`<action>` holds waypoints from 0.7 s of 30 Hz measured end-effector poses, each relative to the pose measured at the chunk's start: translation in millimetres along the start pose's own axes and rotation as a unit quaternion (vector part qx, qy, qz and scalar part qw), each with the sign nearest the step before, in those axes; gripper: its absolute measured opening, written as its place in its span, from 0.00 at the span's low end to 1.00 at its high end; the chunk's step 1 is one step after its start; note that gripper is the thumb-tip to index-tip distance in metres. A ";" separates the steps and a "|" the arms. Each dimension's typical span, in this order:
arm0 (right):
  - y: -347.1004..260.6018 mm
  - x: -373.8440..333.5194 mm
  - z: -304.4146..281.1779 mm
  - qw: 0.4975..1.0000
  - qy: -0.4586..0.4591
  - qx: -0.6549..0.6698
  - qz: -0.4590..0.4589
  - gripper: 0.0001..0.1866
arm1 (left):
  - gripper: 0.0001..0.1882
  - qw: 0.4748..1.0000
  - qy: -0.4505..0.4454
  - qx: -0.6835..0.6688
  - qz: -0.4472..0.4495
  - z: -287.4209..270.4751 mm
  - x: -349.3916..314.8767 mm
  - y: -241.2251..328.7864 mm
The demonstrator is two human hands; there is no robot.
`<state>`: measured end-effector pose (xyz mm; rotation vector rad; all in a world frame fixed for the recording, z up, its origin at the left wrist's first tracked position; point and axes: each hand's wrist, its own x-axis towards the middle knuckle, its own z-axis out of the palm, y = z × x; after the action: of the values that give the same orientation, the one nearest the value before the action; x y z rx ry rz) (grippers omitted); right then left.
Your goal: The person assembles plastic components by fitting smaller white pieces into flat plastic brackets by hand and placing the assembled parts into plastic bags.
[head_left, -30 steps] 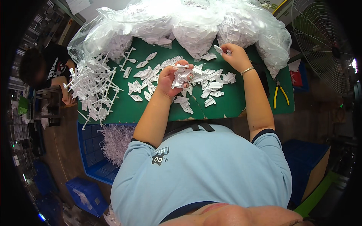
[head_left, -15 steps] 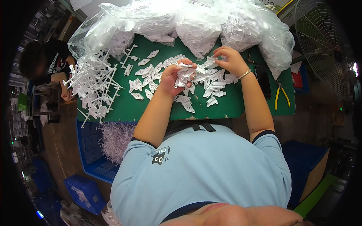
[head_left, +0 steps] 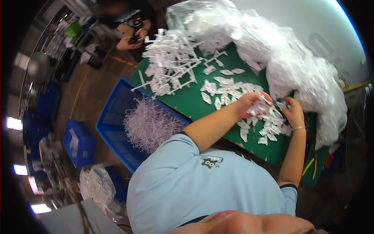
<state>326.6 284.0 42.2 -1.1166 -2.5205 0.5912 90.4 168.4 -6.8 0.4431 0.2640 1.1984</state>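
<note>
My left hand is closed around a small stack of white plastic parts, held over the green table. To its right, my right hand has its thumb and fingers drawn together at a small white plastic part, partly hidden by the fingertips. Loose flat parts with pointed ends are spread beneath and to the left of my hands. More white pieces lie between my forearms.
Clear bags of white parts line the table's far side. A heap of white moulded sprues sits at the left. Below is a blue crate with thin white scraps. Yellow-handled pliers lie right. Another person's hand holds a dark object.
The whole view has swung, so the table now slants down to the right. My left hand still holds its stack; my right fingers have come together at a part.
</note>
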 end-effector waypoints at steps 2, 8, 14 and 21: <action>-7.0 -1.8 -3.7 0.999 0.014 -0.040 0.009 0.20 | 0.18 1.000 0.003 0.009 -0.003 5.5 -0.6 1.7; -21.9 2.9 1.1 0.993 0.055 -0.104 0.010 0.15 | 0.17 1.000 -0.007 0.017 0.010 6.6 -6.3 8.5; -14.1 -5.4 1.5 0.995 0.071 -0.066 -0.039 0.13 | 0.17 1.000 -0.021 0.021 0.005 10.1 -4.7 9.8; 1.1 -7.3 5.5 0.998 0.061 -0.017 -0.008 0.15 | 0.17 1.000 -0.008 0.011 0.005 13.1 -8.6 7.2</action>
<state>329.5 277.9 36.0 -1.1082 -2.4412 0.4621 86.9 160.0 7.9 0.4733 0.2627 1.2027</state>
